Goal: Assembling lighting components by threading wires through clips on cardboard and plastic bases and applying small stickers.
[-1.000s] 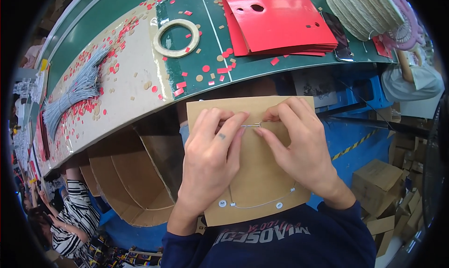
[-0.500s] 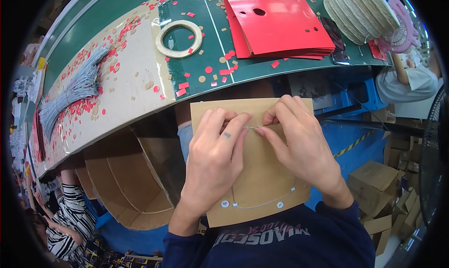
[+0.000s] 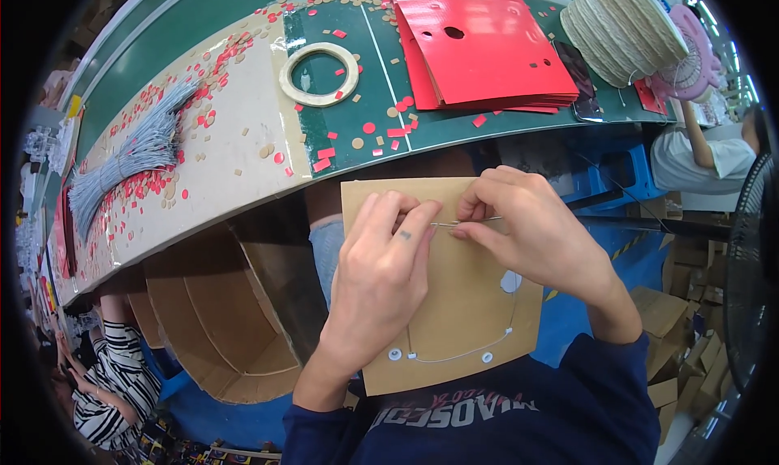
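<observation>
A brown kraft-paper board (image 3: 466, 307) lies at my lap, under both hands. My left hand (image 3: 380, 258) is closed in a pinch on a thin grey cord (image 3: 443, 224) near the board's upper part. Just to its right, my right hand (image 3: 540, 230) pinches the same cord between thumb and fingertips, and a short length shows between the two. Along the board's near edge another stretch of cord (image 3: 454, 359) curves between small white end pieces. Beside it sit two white round buttons, a left one (image 3: 394, 354) and a right one (image 3: 487, 357). A whitish oval patch (image 3: 510, 282) shows by my right wrist.
The green-topped table (image 3: 361, 152) ahead bears a bundle of grey cords (image 3: 134, 161), a tape roll (image 3: 319, 74), stacked red sheets (image 3: 495, 55), a cord spool (image 3: 623, 31) and scattered paper bits. An open carton (image 3: 219, 319) stands lower left; a black fan (image 3: 751, 303) is at right. Other people sit nearby.
My right hand has turned slightly, and more cord now shows beyond its fingers. The whitish oval patch on the board has come into sight. The board has shifted a little to the right.
</observation>
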`<move>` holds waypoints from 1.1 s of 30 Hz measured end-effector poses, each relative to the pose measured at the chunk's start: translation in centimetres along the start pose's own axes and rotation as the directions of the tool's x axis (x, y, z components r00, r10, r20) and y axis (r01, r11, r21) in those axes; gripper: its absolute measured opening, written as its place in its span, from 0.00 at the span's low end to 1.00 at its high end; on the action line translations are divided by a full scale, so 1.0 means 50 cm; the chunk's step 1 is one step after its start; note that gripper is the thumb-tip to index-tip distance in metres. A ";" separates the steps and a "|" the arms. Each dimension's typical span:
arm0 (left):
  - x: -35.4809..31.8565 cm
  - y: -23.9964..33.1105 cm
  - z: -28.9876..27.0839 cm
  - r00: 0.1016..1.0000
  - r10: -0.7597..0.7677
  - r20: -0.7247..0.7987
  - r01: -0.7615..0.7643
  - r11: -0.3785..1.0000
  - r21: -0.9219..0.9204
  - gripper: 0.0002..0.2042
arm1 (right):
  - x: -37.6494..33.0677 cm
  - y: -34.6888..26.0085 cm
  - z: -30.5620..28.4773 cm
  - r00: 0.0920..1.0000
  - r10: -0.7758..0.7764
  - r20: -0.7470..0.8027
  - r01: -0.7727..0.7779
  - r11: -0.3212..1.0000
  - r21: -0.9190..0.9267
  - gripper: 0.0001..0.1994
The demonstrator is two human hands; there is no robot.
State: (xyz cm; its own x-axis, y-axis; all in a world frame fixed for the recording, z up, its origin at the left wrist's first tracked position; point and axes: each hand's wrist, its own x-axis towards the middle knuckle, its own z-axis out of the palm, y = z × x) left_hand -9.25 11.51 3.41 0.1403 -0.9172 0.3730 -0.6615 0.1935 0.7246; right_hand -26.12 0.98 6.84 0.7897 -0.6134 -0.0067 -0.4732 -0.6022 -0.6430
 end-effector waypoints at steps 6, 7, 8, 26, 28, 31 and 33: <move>0.001 -0.001 -0.002 1.000 -0.016 0.001 0.016 1.000 -0.006 0.12 | 0.012 0.005 -0.004 1.000 -0.010 0.026 0.009 0.999 0.036 0.07; 0.002 -0.001 -0.002 1.000 -0.013 0.004 0.013 1.000 0.001 0.12 | 0.014 0.008 -0.006 0.999 -0.022 0.039 0.020 0.999 0.046 0.07; 0.002 0.000 -0.003 1.000 -0.013 0.005 0.013 1.000 0.009 0.12 | 0.016 0.011 -0.007 0.999 -0.021 0.039 0.020 0.999 0.048 0.07; 0.003 0.003 -0.005 0.999 -0.033 0.007 0.033 0.999 0.016 0.12 | -0.026 0.036 0.033 0.949 -0.232 -0.212 0.249 0.967 0.057 0.13; 0.004 0.003 -0.005 1.000 -0.031 0.004 0.030 0.999 0.020 0.13 | -0.038 0.037 0.050 0.939 -0.156 -0.306 0.199 0.974 0.112 0.14; 0.010 0.001 0.002 0.999 -0.035 0.014 0.035 0.999 0.018 0.13 | -0.038 0.043 0.063 0.927 -0.097 -0.363 0.147 0.983 0.114 0.14; 0.009 0.001 0.002 0.999 -0.040 0.014 0.040 0.999 0.026 0.13 | -0.041 0.044 0.067 0.923 -0.118 -0.366 0.159 0.984 0.085 0.13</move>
State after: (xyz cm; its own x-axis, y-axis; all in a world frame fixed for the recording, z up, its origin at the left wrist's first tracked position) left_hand -9.28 11.07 3.54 0.1563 -0.9291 0.3352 -0.6744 0.1476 0.7235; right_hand -27.45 2.64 2.88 0.6417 -0.6825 0.3500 -0.3062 -0.6463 -0.6989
